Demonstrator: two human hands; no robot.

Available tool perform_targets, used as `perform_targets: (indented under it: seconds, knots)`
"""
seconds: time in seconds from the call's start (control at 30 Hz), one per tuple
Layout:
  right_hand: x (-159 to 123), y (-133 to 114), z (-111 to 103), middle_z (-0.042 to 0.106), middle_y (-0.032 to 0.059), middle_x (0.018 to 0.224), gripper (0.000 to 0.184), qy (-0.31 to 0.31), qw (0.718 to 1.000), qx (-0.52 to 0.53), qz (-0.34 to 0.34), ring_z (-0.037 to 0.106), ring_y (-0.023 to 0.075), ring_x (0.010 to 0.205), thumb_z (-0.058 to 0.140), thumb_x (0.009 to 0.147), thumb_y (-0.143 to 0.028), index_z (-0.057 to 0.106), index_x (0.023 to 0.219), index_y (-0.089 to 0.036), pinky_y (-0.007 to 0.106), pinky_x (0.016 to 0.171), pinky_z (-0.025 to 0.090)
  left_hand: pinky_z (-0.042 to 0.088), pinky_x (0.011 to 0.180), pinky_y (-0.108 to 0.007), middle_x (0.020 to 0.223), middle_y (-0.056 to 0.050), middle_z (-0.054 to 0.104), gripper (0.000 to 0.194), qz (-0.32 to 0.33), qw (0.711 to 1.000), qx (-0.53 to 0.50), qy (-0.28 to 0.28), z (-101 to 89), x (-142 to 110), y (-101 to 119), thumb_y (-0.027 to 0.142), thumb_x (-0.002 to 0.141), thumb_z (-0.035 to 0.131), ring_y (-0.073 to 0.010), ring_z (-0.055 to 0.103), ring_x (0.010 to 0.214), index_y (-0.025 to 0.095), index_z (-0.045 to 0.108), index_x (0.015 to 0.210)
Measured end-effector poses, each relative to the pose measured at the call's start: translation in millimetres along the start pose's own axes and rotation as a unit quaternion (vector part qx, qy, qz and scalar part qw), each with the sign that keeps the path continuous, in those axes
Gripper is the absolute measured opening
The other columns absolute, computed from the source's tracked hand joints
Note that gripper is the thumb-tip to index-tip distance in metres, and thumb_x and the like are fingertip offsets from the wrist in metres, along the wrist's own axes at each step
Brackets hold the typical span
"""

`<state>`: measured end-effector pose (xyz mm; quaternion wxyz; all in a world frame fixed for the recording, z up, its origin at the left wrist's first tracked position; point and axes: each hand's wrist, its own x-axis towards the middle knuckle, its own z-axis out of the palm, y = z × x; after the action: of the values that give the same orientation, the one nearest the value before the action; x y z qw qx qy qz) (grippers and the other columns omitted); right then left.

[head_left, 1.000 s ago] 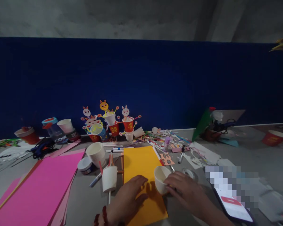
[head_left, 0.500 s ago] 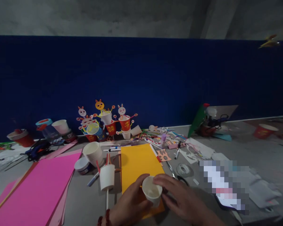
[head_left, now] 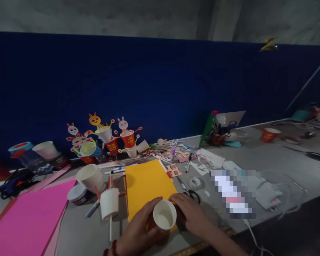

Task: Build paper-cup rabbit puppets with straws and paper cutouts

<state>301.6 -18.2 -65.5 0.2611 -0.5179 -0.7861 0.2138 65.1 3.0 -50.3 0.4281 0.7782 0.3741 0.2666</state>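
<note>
A white paper cup (head_left: 164,214) is held low over the front of the yellow paper (head_left: 146,181), its open mouth turned up towards me. My left hand (head_left: 142,225) wraps round the cup's left side, thumb in front. Against the right side rest the curled fingers of my right hand (head_left: 189,215); their tips are partly hidden behind the cup. Inside the cup I see only its pale bottom. To the left, an upside-down white cup (head_left: 109,203) has a white stick below it and red-orange strips at its top.
Pink paper (head_left: 40,213) covers the left side, near stacked cups (head_left: 90,177) and a lidded jar (head_left: 78,194). Behind stand decorated cup figures (head_left: 128,138). Scissors (head_left: 192,193), a tape roll (head_left: 195,182) and a blurred-out phone-like object (head_left: 233,193) lie to the right.
My view has turned to the right, so the table things appear further left. The cup's mouth faces me more squarely. My right fingers have moved from over its rim to its side.
</note>
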Motion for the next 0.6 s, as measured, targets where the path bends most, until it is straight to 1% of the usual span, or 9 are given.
perform_targets:
  seconds: [0.1,0.17,0.3,0.47,0.53,0.6]
  knots:
    - [0.4,1.1,-0.2,0.069,0.0115,0.125,0.053,0.002,1.000,0.003,-0.005,0.059,0.0275,0.118,0.052,0.075,0.001,0.061,0.123,-0.019,0.042,0.102,0.046,0.044,0.112,-0.038,0.146,-0.005,0.059,0.068,0.002,1.000,0.017,0.004,2.0,-0.6,-3.6,0.028,0.080,0.076,-0.0265,0.056,0.131,0.029,0.048,0.142]
    - [0.5,1.5,-0.4,0.069,0.0129,0.126,0.054,0.003,1.000,0.003,-0.009,0.060,0.0281,0.118,0.053,0.073,0.001,0.060,0.124,-0.017,0.043,0.103,0.046,0.042,0.114,-0.039,0.148,-0.006,0.058,0.070,-0.002,1.000,0.024,0.005,2.7,-1.3,-5.3,0.028,0.080,0.077,-0.0269,0.054,0.134,0.029,0.047,0.143]
    - [0.5,1.0,-0.1,0.070,0.0138,0.123,0.050,0.010,1.000,0.004,-0.015,0.062,0.0278,0.114,0.054,0.075,0.000,0.062,0.121,-0.016,0.043,0.101,0.048,0.041,0.115,-0.040,0.148,-0.006,0.058,0.069,-0.006,1.000,0.026,-0.002,3.2,-1.4,-4.6,0.030,0.082,0.075,-0.0282,0.053,0.135,0.028,0.046,0.144]
    - [0.8,-0.2,-0.1,0.072,0.0128,0.120,0.049,0.019,0.999,0.002,-0.026,0.064,0.0265,0.112,0.056,0.074,-0.001,0.064,0.120,-0.016,0.041,0.099,0.051,0.042,0.114,-0.039,0.148,-0.005,0.058,0.069,0.004,0.999,0.033,-0.004,2.5,0.5,0.3,0.025,0.081,0.074,-0.0273,0.054,0.134,0.029,0.046,0.144]
    - [3.8,1.6,-7.9,0.072,0.0112,0.124,0.041,0.032,0.999,-0.002,-0.023,0.064,0.0249,0.116,0.054,0.082,-0.004,0.066,0.119,-0.018,0.040,0.100,0.051,0.041,0.114,-0.039,0.148,-0.005,0.058,0.067,0.010,0.999,0.039,-0.010,2.0,1.1,0.4,0.025,0.082,0.073,-0.0270,0.054,0.134,0.029,0.047,0.144]
    - [11.0,7.6,-25.0,0.070,0.0099,0.129,0.031,0.059,0.998,-0.015,-0.004,0.062,0.0239,0.122,0.048,0.094,-0.012,0.067,0.117,-0.021,0.040,0.103,0.049,0.041,0.115,-0.040,0.149,-0.006,0.057,0.066,0.011,0.999,0.045,-0.013,1.7,1.4,-1.5,0.027,0.083,0.072,-0.0274,0.053,0.135,0.028,0.046,0.144]
